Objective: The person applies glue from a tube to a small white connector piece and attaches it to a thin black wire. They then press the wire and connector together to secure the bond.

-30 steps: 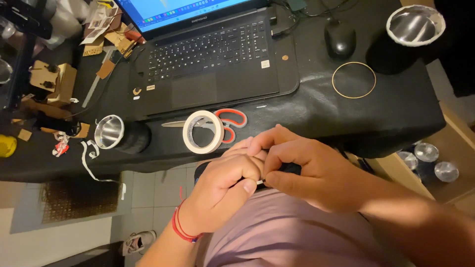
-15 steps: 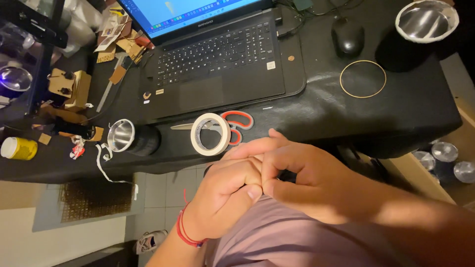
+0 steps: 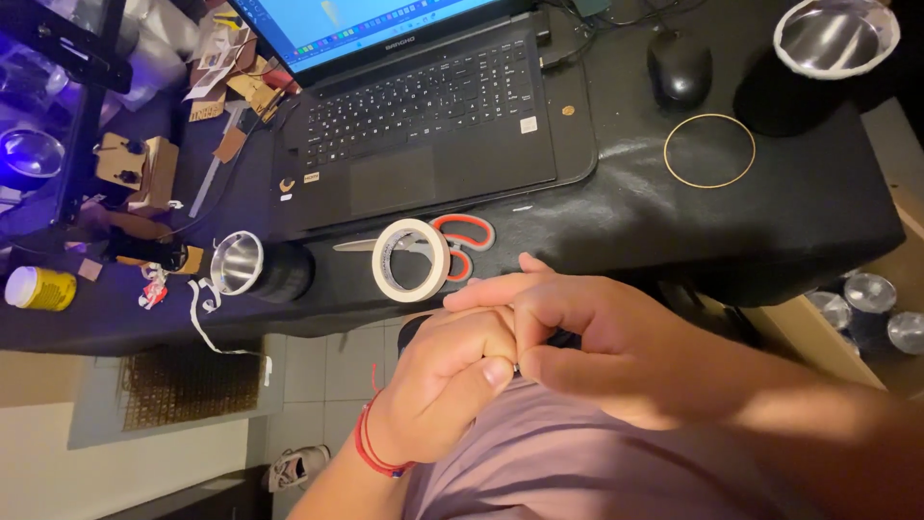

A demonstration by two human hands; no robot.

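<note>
Hands meet just below the near edge of a black table (image 3: 616, 221), seen from the head camera: the left hand (image 3: 438, 400), a red cord bracelet (image 3: 371, 448) on its wrist, and the right hand (image 3: 602, 351) press together over a mauve lap, thumbs and fingertips pinched in a narrow grip on a small dark object (image 3: 563, 339) that is mostly hidden between them. Just beyond the knuckles, a roll of pale tape (image 3: 412, 260) stands on edge beside red-handled scissors (image 3: 462, 246). An open black laptop (image 3: 423, 125) fills the middle of the table, a small pale square sticker right of its keys. A yellow rubber band (image 3: 709, 150) lies to the right, near a black mouse (image 3: 680, 67) and a shiny reflector cup (image 3: 835, 39). To the left sit another reflector on a black cylinder (image 3: 255, 268), brown cardboard scraps (image 3: 144, 169) and a yellow tub with a white lid (image 3: 40, 287).
</note>
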